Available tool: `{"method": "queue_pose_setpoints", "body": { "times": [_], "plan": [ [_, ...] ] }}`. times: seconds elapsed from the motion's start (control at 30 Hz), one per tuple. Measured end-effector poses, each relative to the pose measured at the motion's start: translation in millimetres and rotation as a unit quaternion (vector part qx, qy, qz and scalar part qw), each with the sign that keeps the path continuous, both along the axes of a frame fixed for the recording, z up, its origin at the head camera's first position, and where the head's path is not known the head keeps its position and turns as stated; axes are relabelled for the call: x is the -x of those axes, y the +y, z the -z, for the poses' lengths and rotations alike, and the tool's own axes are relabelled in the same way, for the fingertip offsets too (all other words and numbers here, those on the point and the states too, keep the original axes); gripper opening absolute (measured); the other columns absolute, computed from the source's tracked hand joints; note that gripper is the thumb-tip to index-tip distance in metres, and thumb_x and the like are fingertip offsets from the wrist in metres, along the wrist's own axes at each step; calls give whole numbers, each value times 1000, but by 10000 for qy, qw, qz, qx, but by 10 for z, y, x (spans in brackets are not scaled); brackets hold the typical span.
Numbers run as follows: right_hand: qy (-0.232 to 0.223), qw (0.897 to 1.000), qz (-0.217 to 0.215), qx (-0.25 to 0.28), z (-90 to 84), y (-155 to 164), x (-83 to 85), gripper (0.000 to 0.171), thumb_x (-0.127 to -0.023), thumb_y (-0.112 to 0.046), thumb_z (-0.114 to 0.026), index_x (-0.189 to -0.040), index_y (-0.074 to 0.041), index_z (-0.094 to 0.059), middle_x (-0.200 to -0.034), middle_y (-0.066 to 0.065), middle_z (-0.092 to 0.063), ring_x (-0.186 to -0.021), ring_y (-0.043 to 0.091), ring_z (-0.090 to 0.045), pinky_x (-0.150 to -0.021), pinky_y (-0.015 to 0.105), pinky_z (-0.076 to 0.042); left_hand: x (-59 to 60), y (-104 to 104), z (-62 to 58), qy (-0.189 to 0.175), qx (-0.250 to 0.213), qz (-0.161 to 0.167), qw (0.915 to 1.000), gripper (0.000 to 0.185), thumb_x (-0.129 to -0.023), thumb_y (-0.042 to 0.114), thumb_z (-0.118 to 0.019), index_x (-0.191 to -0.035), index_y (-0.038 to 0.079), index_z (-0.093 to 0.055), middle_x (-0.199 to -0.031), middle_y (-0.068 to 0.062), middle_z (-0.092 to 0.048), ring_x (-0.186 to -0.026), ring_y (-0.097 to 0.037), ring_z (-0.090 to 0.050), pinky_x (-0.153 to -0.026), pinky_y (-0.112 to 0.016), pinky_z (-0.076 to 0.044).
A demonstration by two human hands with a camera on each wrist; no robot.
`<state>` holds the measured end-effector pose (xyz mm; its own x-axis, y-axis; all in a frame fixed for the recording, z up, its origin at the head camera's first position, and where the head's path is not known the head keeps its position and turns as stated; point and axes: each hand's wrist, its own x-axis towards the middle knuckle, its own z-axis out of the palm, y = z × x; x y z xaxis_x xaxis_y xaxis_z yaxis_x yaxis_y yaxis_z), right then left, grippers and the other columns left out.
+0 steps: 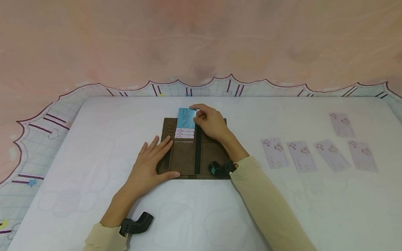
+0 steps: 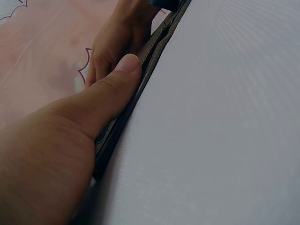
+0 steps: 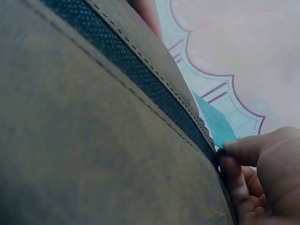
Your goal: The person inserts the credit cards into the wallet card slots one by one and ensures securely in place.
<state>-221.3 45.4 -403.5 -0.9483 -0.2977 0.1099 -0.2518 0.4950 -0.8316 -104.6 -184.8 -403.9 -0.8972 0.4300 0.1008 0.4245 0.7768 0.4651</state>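
A person's left hand lies flat, fingers straight and relaxed, on the near-left corner of an open brown wallet at the middle of the white worktop, thumb along its near edge. The left-wrist view shows the thumb pressing the wallet's rim down against the surface. Beyond it, the right hand pinches a blue card by its right edge, fingers curled round it at the wallet's far end, where the card stands partly out of the top slot above three pale cards already tucked in a row. The blue card looks thin, stiff and light, probably slick on its faces, so a hold on its edges seems surest. The wallet appears soft and floppy, and likely to shift unless pressed flat. To the right, well apart from the wallet, five pale cards lie face up on the worktop. A patterned cloth fringes the far edge.
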Motion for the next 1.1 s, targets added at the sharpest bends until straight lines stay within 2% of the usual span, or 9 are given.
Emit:
{"method": "queue_pose_setpoints", "body": {
  "times": [0.47, 1.1],
  "plan": [
    [6, 9997, -221, 66, 13, 20, -21, 32, -93, -9, -60, -125, -12, -61, -92, 4, -59, -82, 17, -56, -77, 31, -48, -9, -2, 15, 17, -20, 38, 10000, 92, -75, 47, -78, -148, 8, -37, -155, -8, -28, -145, -31, -10, -115, -49, 0],
    [121, 9994, -335, 50, -5, 35, -20, 28, -94, -8, -59, -121, -9, -63, -91, 5, -59, -81, 18, -55, -76, 30, -47, 9, -2, -4, -62, 56, -4, 10000, 93, -75, 47, -78, -149, 9, -35, -155, -7, -27, -145, -29, -9, -115, -48, 1]
  ]
}}
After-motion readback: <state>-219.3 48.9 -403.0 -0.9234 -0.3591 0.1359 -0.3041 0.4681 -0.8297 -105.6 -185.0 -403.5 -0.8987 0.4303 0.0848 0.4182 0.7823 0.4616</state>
